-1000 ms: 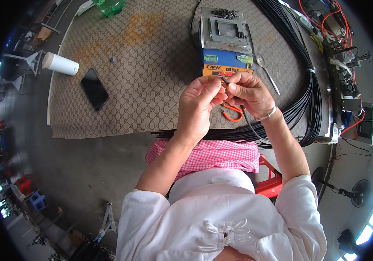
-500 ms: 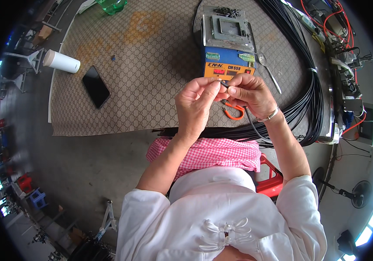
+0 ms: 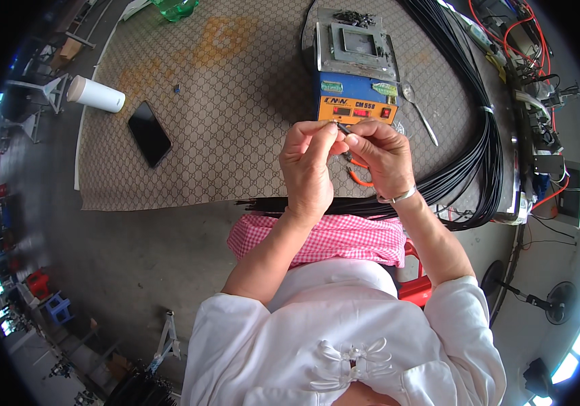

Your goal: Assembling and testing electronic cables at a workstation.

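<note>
My left hand [image 3: 309, 169] and my right hand [image 3: 381, 157] are raised together over the table edge, fingertips meeting on the end of a thin black cable [image 3: 341, 128]. Both pinch it just in front of a blue and orange box-shaped machine [image 3: 357, 95] with a grey metal top. Orange-handled pliers [image 3: 359, 178] lie on the mat under my right hand, partly hidden. A bundle of black cables [image 3: 466, 176] curves around the right side and runs across my lap beneath my wrists.
A patterned brown mat [image 3: 222, 122] covers the table. On it lie a black phone [image 3: 149, 133], a white cup on its side [image 3: 95, 94], a green bottle [image 3: 175, 8] at the far edge and a metal spoon [image 3: 422, 115]. Red wires and electrical parts [image 3: 540, 81] crowd the right.
Both hands have stayed together at the cable end; the fingers shifted slightly, and the view moved a little.
</note>
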Available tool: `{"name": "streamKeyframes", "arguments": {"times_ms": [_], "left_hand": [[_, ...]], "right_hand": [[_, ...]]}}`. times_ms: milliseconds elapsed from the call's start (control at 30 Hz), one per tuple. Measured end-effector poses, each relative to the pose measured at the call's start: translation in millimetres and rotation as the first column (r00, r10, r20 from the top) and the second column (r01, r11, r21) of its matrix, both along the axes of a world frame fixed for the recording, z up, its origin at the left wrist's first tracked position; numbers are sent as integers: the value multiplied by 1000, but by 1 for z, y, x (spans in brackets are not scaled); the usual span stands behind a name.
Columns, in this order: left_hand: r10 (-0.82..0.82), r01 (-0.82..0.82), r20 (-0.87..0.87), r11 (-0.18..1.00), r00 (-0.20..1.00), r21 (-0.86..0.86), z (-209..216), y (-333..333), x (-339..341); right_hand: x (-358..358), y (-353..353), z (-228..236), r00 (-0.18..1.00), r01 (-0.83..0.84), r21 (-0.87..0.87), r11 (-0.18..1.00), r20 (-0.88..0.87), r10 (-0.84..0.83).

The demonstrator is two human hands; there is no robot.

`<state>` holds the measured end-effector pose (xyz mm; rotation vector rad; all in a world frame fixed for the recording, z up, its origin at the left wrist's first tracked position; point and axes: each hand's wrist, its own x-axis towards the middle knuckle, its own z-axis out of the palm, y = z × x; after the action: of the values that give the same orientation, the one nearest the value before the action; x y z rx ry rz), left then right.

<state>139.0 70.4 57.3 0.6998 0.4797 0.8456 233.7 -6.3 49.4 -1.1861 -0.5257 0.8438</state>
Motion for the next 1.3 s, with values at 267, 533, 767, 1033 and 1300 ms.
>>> {"name": "streamKeyframes", "arguments": {"times_ms": [267, 533, 767, 1033, 1300], "left_hand": [[-63, 69, 36, 976, 997, -208, 2, -3, -1], [-217, 221, 43, 942, 975, -252, 3, 2, -7], [-346, 367, 123, 877, 930, -310, -1, 13, -5], [-328, 354, 133, 884, 935, -305, -1, 13, -3], [-294, 304, 84, 880, 952, -366, -10, 16, -4]], "right_hand": [[-8, 1, 3, 992, 123, -31, 992, 0, -123], [6, -12, 4, 997, -43, -62, 997, -61, 40], [7, -13, 8, 992, -97, -82, 992, -86, 90], [10, -12, 10, 995, -97, -109, 989, -43, 93], [36, 1, 29, 976, 23, -159, 987, 218, 12]]}}
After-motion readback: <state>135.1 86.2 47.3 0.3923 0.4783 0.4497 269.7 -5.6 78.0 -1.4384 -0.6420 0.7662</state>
